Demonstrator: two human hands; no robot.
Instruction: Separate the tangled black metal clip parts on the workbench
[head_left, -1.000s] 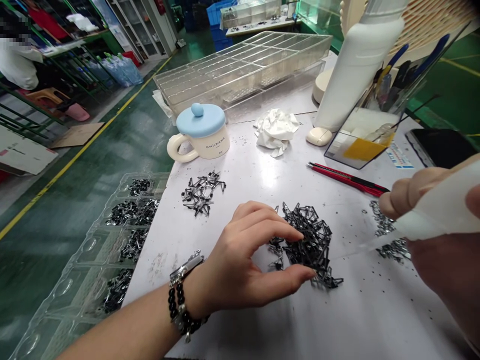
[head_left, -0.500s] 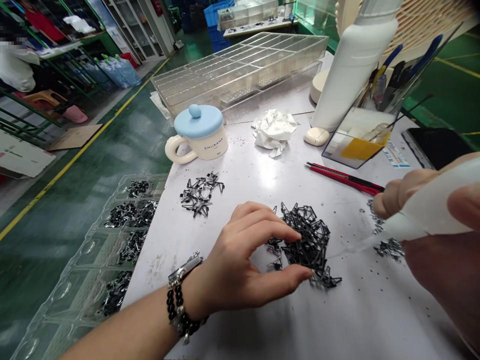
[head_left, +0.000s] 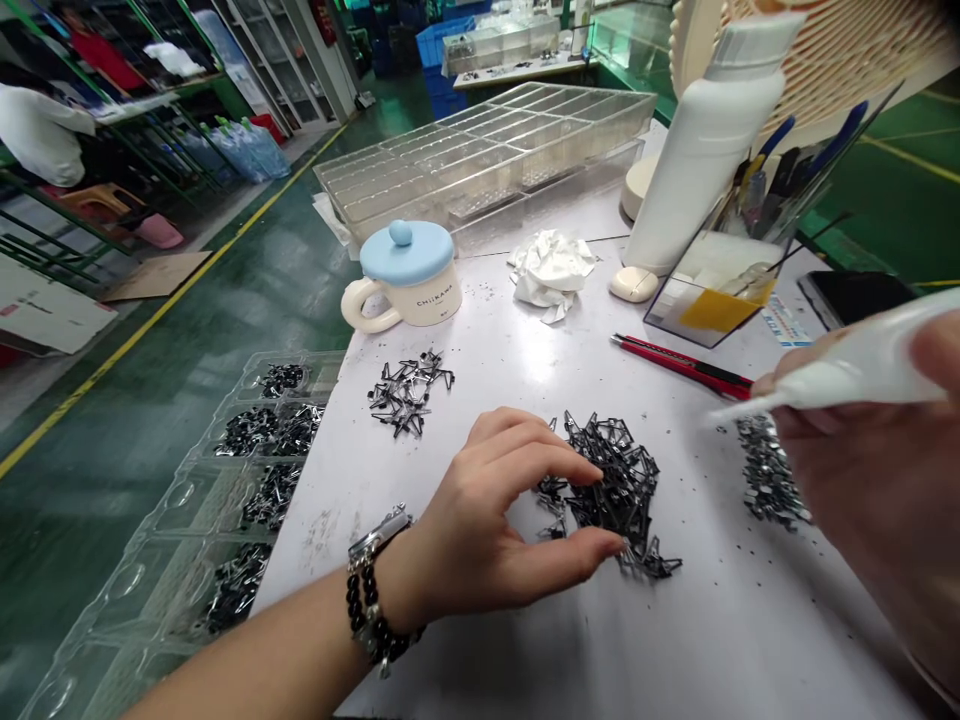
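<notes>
- Head view: the left hand (head_left: pixel 495 520) rests on the white counter (head_left: pixel 525 640), thumb and fingers curled into a loose pinch at the left edge of a pile of black clips (head_left: pixel 611 490), touching it.
- The right hand (head_left: pixel 877 460) is closed around a white tube (head_left: pixel 840 365), its thin nozzle pointing left above the counter, just right of the pile.
- A smaller heap (head_left: pixel 765 480) lies under the right hand.
- More clips (head_left: pixel 409 385) lie near a lidded mug (head_left: pixel 409 275).
- A red pen (head_left: pixel 675 362) lies behind the pile.

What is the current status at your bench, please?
Left hand pinching at black clip pile. Right hand holds white applicator, tip raised. Nothing between.
</notes>
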